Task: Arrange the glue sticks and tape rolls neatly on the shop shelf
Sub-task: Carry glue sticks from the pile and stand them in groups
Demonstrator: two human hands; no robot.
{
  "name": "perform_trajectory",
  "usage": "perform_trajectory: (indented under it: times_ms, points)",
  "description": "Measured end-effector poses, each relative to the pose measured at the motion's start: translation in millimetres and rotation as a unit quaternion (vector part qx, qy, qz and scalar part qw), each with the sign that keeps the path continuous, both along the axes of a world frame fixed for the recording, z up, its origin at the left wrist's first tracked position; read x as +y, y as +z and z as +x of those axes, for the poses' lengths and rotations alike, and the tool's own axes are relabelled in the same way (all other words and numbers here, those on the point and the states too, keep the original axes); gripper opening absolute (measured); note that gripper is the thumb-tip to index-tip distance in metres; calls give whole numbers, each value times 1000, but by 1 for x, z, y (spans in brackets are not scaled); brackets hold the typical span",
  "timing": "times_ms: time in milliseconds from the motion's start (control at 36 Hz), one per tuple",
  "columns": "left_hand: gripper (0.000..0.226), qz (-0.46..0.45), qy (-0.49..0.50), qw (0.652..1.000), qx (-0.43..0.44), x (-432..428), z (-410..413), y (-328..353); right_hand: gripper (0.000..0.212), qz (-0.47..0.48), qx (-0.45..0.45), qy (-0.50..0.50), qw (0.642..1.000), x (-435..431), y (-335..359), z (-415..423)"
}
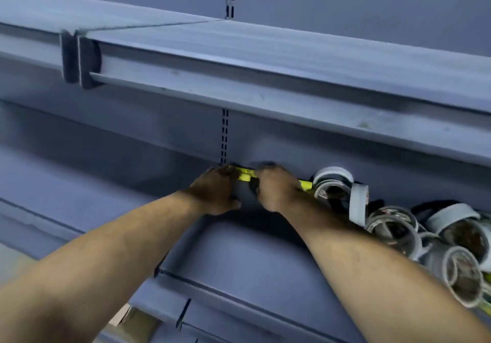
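Observation:
Both my hands reach to the back of the grey shop shelf. My left hand and my right hand hold yellow glue sticks against the back wall, fingers curled round them. More yellow shows right of my right hand. A loose pile of tape rolls lies to the right, some upright, some tipped; the nearest roll sits just beside my right wrist. The frame is motion-blurred, so the sticks' number stays unclear.
An upper shelf overhangs the hands, with a price rail along its front. A slotted upright runs down the back wall behind the hands. Bare shelf surface lies left of my left hand. The lower shelf edge crosses below my forearms.

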State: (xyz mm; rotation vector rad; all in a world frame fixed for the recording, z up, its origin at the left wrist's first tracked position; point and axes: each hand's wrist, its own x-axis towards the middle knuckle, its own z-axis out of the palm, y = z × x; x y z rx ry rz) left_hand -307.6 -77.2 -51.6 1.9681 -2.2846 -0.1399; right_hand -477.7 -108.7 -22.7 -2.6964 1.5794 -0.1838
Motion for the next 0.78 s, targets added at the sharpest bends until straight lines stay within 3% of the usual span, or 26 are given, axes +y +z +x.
perform_trajectory:
  times_ms: [139,250,556,639,778]
  points:
    - [96,25,-40,998,35,-16,13,-5,39,19,23,-10,999,-11,-2,11]
    - [107,7,-58,998,0,-25,15,-7,48,35,46,-5,998,-20,-7,19]
    - [54,-21,-62,997,34,-18,22,-17,57,49,76,4,996,-33,-14,29]
    - [40,-31,-65,996,44,-12,18,-20,51,36,96,10,995,-32,-16,29]
    - [27,24,-75,995,58,-4,13,-11,49,33,85,14,996,-29,-13,25]
